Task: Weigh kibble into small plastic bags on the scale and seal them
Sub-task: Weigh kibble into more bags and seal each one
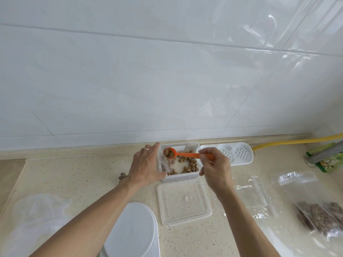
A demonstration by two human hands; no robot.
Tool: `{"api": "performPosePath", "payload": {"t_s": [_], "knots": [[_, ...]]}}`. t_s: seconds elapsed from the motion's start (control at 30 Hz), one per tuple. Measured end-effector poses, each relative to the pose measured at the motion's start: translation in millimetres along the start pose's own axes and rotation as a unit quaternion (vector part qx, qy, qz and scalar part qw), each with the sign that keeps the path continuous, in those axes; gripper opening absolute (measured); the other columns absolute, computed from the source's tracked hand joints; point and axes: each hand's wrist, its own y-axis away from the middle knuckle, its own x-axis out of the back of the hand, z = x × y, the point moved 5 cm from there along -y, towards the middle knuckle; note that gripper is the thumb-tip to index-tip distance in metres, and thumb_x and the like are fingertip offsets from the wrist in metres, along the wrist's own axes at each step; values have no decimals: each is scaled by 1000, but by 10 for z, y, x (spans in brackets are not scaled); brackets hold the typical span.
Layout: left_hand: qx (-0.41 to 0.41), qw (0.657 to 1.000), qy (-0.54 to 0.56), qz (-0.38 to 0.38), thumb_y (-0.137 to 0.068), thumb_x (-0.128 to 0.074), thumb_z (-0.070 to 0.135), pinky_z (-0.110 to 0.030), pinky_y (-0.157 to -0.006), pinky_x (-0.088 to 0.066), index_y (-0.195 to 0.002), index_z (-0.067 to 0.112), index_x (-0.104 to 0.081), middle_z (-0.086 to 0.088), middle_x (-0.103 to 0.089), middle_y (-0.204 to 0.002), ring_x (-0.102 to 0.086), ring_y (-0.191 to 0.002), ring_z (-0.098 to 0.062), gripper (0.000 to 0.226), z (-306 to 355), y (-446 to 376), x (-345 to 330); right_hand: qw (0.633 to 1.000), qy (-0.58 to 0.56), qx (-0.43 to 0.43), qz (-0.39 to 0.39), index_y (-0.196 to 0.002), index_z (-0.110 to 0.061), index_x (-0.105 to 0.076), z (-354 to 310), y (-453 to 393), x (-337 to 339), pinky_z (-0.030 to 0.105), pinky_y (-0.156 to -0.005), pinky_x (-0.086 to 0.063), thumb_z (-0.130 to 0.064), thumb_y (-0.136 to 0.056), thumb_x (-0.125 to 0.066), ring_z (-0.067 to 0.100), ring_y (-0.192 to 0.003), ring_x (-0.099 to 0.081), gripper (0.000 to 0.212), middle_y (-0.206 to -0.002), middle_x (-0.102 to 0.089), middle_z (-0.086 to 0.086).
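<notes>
From the head view, the right hand pinches the handle of an orange scoop between thumb and curled fingers; the scoop's bowl, loaded with kibble, reaches out to the left of those fingers and hangs over the far left corner of a clear tub; more kibble lies loose on the tub's floor just beneath and beside the right fingertips; the left hand lies against the tub's left wall, fingers fairly straight and pointing away, thumb along the near corner; a thin clear bag stands between those fingers and the tub's inside wall, its mouth just under the scoop's bowl, though whether the fingers pinch it or merely press it I cannot tell; a ring sits on one left finger; a few stray brown pieces lie on the counter just behind the left wrist; nearer than both hands, the tub's lid rests flat on the counter, and nearer still a white scale sits below the left forearm; right of the right hand lie an empty zip bag and, further right, a bag of kibble; beyond the right fingers a white tray with two perforated discs stands by the wall; a yellow hose runs along the far right; crumpled clear plastic lies well left of the left arm.
</notes>
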Motion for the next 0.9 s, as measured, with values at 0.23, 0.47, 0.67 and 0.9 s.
{"api": "performPosePath", "payload": {"t_s": [0.23,0.47,0.67,0.9], "knots": [[5,1000,22,-5,-64,-76,46,-38,-111,-28,-149,21,-17,-6,-40,-138,-37,-130,-25,106,-34,14,-16,957,179,216,-72,-91,-19,-64,-238,131,-320,30,-47,-44,-14,-96,-55,11,-49,-56,11,-60,-60,-7],[9,1000,25,-4,-63,-80,48,-38,-111,-27,-150,21,-17,-7,-39,-140,-37,-131,-25,111,-72,1,-36,999,6,38,32,-87,-21,-66,-74,-51,13,36,-49,-49,-4,-94,-58,29,-54,-61,20,-69,-67,5],[-4,1000,20,4,-63,-79,50,-38,-110,-28,-150,21,-16,-7,-40,-139,-38,-129,-25,111,-89,2,-47,987,60,-62,134,-95,-18,-65,402,-188,89,37,-56,-53,-11,-96,-54,25,-59,-66,12,-81,-67,-3],[-18,1000,18,8,-64,-78,51,-38,-110,-28,-151,19,-18,-6,-40,-139,-38,-129,-25,110,-107,-1,-59,992,121,-42,22,-92,-21,-63,589,-188,-294,45,-58,-56,-14,-97,-51,28,-57,-64,15,-71,-66,-1]]}}
